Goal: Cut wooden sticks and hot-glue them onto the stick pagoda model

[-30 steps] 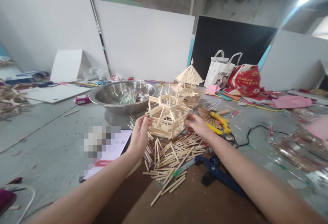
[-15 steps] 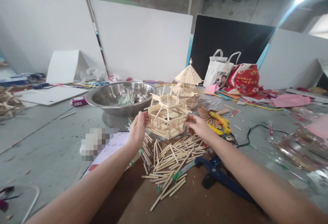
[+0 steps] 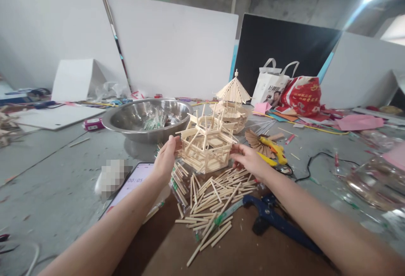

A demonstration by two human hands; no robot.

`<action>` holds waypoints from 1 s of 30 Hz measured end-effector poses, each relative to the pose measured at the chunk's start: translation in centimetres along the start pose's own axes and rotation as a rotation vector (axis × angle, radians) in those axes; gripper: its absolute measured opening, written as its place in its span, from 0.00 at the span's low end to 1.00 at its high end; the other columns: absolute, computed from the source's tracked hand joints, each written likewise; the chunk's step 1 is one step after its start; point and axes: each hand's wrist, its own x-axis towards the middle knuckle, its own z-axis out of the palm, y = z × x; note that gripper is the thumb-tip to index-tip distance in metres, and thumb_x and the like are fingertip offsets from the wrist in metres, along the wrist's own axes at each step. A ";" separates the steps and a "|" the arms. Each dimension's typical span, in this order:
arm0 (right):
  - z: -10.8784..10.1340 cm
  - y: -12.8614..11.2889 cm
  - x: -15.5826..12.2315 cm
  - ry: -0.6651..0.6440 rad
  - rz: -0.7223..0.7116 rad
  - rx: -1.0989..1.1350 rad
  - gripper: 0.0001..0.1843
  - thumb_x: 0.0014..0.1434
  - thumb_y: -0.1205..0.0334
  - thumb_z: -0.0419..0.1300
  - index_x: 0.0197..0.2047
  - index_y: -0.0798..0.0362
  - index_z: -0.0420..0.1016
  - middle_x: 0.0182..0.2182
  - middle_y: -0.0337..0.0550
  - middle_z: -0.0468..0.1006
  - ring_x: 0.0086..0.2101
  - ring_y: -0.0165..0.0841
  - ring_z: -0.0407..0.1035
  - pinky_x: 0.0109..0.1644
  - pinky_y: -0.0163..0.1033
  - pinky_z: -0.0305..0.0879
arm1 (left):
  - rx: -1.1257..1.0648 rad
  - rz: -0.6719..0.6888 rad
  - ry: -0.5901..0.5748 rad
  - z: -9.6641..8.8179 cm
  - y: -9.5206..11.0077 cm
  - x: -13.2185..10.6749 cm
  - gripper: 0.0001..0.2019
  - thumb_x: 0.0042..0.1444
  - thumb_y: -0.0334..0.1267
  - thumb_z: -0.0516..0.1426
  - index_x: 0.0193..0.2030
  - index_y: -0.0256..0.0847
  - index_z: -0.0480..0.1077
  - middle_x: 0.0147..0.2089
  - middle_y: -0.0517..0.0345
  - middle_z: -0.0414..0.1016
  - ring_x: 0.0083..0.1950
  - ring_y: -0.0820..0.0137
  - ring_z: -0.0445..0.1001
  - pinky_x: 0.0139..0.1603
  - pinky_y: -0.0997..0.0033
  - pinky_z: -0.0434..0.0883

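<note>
A half-built pavilion frame of wooden sticks (image 3: pixel 205 145) is lifted a little above the floor and tilted. My left hand (image 3: pixel 165 160) grips its left side and my right hand (image 3: pixel 249 161) grips its right side, fingers curled on the frame. Under it lies a pile of loose wooden sticks (image 3: pixel 211 196) on a brown board (image 3: pixel 234 250). A finished stick pavilion with a pointed roof (image 3: pixel 232 103) stands just behind.
A steel bowl (image 3: pixel 147 118) sits behind left. A phone (image 3: pixel 133 183) lies by my left wrist. A blue cutter (image 3: pixel 272 219) and a yellow glue gun (image 3: pixel 272 149) with a black cable lie at right. Bags (image 3: pixel 287 90), paper scraps and white boards line the back.
Both hands have raised the stick frame slightly and tipped it. The view has shifted a little to the right.
</note>
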 end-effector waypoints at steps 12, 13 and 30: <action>0.0 0.5 -0.8 -0.047 -0.028 -0.051 0.18 0.45 0.64 0.55 0.43 0.53 0.63 0.44 0.44 0.68 0.19 0.21 0.64 0.17 0.28 0.59 | 0.148 0.210 0.151 -1.0 0.5 0.0 0.19 0.48 0.51 0.48 0.40 0.42 0.67 0.46 0.55 0.68 0.49 0.65 0.62 0.49 0.66 0.58; 0.0 0.5 -0.9 -0.049 -0.023 -0.052 0.18 0.45 0.64 0.55 0.43 0.53 0.63 0.44 0.44 0.67 0.19 0.21 0.64 0.17 0.28 0.59 | 0.160 0.263 0.174 -1.1 0.6 -0.2 0.18 0.49 0.50 0.48 0.41 0.42 0.66 0.45 0.55 0.67 0.49 0.66 0.63 0.49 0.67 0.58; 0.1 0.4 -1.6 -0.045 0.003 -0.035 0.16 0.47 0.64 0.54 0.41 0.54 0.61 0.43 0.44 0.66 0.19 0.20 0.64 0.19 0.28 0.60 | 0.293 0.303 0.056 0.4 0.3 -4.0 0.05 0.45 0.39 0.51 0.29 0.40 0.62 0.22 0.65 0.62 0.21 0.78 0.59 0.23 0.77 0.59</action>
